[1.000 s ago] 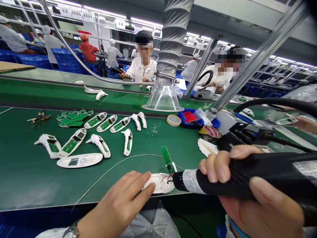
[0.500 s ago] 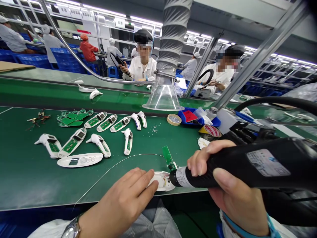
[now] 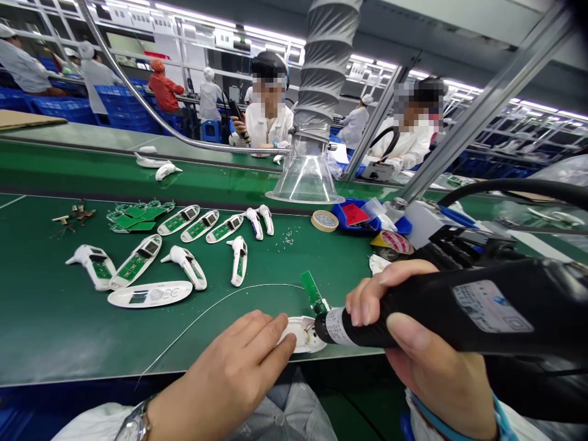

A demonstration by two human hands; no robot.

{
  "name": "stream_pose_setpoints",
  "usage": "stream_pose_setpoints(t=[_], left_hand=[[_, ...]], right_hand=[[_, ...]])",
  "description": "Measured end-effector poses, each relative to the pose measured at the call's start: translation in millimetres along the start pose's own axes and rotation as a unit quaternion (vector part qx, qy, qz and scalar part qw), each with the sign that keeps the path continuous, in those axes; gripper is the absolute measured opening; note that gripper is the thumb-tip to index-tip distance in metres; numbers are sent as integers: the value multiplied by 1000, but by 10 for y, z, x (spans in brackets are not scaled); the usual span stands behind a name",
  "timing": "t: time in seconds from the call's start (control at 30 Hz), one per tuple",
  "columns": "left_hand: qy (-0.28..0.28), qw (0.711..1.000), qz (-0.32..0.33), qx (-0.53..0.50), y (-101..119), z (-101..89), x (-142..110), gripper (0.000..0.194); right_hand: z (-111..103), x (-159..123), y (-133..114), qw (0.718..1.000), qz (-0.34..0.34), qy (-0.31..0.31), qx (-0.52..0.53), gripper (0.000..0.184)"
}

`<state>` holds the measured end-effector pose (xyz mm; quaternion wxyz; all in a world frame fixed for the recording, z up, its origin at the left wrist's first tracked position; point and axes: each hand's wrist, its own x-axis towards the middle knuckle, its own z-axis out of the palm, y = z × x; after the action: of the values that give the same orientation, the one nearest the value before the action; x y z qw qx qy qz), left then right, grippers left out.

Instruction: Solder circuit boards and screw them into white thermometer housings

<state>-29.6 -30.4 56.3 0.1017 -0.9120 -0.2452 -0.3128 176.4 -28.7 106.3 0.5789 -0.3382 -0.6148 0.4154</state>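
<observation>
My right hand (image 3: 413, 318) grips a thick black electric screwdriver (image 3: 463, 300), which lies nearly level and points left. Its nose sits at the right end of a white plastic shell half (image 3: 303, 335), hiding the bit. Thin wires show inside the shell. With fingers closed over the shell's left part, my left hand (image 3: 239, 361) holds it against the bench near the front edge. A green circuit board (image 3: 313, 291) stands tilted just behind the shell and the screwdriver's nose. From there a thin pale wire (image 3: 202, 315) curves left to the bench edge.
White housings with green boards (image 3: 135, 262) lie at left, beside stacked circuit boards (image 3: 138, 215). Loose screws (image 3: 288, 237) lie near a round screw dish (image 3: 324, 220) and a blue tray (image 3: 399, 225). A clear extraction hood (image 3: 305, 180) hangs behind. Co-workers sit opposite.
The white parts on the strip behind the bench have slid left. My hands, the shell and the screwdriver stay almost in place. The co-worker opposite holds a dark tool more upright.
</observation>
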Motion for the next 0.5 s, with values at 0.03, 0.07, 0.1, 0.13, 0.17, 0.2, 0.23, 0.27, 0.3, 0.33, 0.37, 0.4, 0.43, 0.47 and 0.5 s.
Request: stream_pose_setpoints(t=[0.03,0.07,0.1,0.13,0.17,0.2,0.23,0.27,0.3,0.33,0.37,0.4,0.43,0.47,0.5], left_hand=[[-1,1000,-1,4,2,1,0,30],[-2,1000,-1,6,3,2,1,30],[-4,1000,0,6,3,3,2,30],[-4,1000,1,6,2,4,3,30],[-3,1000,3,4,0,6,4,31],[-3,1000,5,2,-2,8,4,31],[-2,1000,8,0,-4,10,4,31],[-2,1000,11,-3,-5,12,2,31],[-3,1000,14,-6,-6,14,0,30],[-5,1000,17,-11,-5,15,-4,30],[-6,1000,19,-15,-3,15,-9,30],[-7,1000,19,-17,-1,15,-13,30],[-7,1000,19,-18,2,14,-17,30],[-7,1000,18,-19,5,13,-20,30],[-7,1000,19,-19,6,12,-22,30]], right_hand=[[2,1,0,1000,2,-1,-5,22],[2,3,0,1000,3,0,-13,23],[-1,7,1,1000,6,3,-23,24],[-6,13,4,999,10,7,-32,24],[-12,23,9,999,16,12,-38,25],[-18,37,17,999,21,14,-40,25],[-25,55,27,999,25,13,-36,24],[-29,75,38,999,29,10,-27,23],[-32,96,50,999,35,5,-14,22],[-31,117,62,999,41,1,-2,21],[-27,135,73,999,45,-3,9,20],[-21,151,82,999,48,-6,18,19],[-12,164,89,998,49,-9,25,18],[-2,174,96,998,51,-14,30,17],[9,181,102,998,51,-17,33,17]])
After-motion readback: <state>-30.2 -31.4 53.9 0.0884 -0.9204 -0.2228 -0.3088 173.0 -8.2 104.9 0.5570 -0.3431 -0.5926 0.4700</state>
